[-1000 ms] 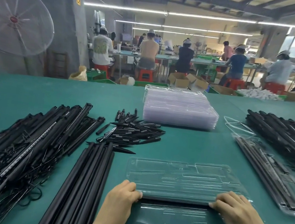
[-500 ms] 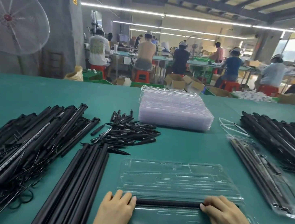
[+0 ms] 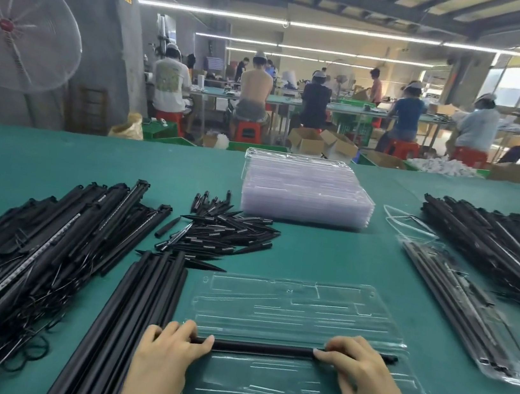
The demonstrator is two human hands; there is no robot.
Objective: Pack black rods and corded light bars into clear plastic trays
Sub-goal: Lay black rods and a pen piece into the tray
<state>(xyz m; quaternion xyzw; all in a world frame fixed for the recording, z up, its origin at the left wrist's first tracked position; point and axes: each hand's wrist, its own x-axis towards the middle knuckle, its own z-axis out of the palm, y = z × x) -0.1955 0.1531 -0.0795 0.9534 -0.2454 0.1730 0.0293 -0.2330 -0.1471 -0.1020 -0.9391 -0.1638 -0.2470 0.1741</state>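
Where the green counter (image 3: 327,256) fills the view, a tangled heap of corded light bars (image 3: 26,257) lies at its left, a second dark heap (image 3: 495,250) at far right, and a stack of clear trays (image 3: 306,193) toward the back. Near the front an open clear tray (image 3: 300,306) lies flat (its near half reaches the bottom edge), just right of a bundle of long black rods (image 3: 118,337). One black rod (image 3: 264,349) lies crosswise on this tray. The left hand (image 3: 165,360) and right hand (image 3: 369,382) hold its ends, fingers (image 3: 201,344) curled over it.
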